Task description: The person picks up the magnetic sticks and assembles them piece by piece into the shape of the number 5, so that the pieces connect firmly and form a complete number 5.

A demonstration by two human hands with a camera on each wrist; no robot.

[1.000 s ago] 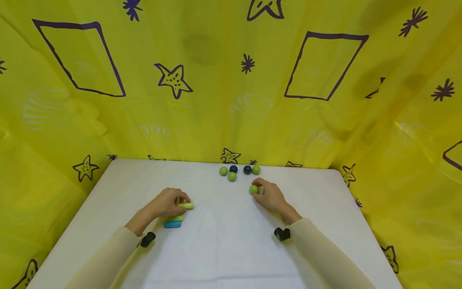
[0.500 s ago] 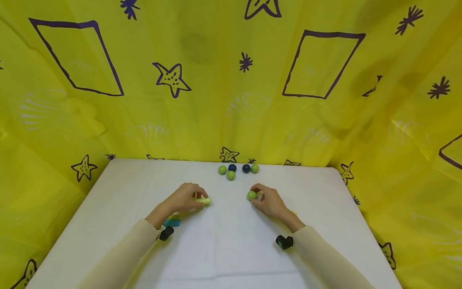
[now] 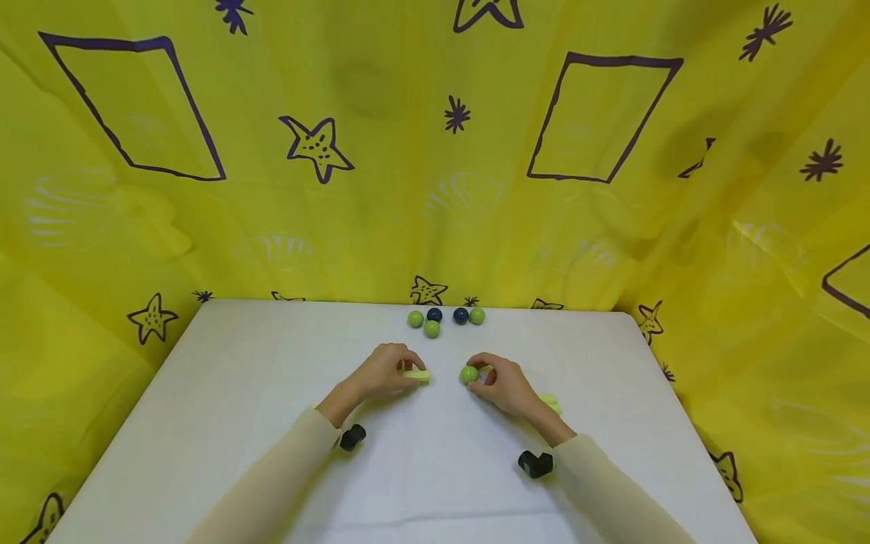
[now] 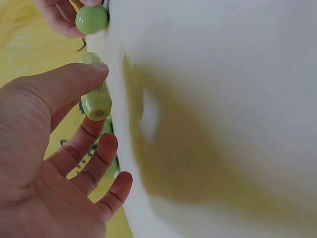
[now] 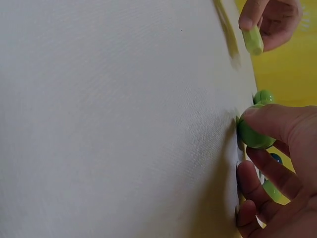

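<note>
Head view: high, forward and down over the white table. Left wrist view: close, along the tabletop past the left hand. Right wrist view: likewise close. All share the green ball.

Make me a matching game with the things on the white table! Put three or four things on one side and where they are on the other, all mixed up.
Things:
1. green ball
2. yellow-green stick
3. dark blue balls
4. yellow-green piece

Places:
A. at the far edge of the table, among green balls
B. pinched in the left hand
C. on the table just behind the right wrist
D. pinched in the right hand

Pairs: 1-D, 2-B, 3-A, 4-C
</note>
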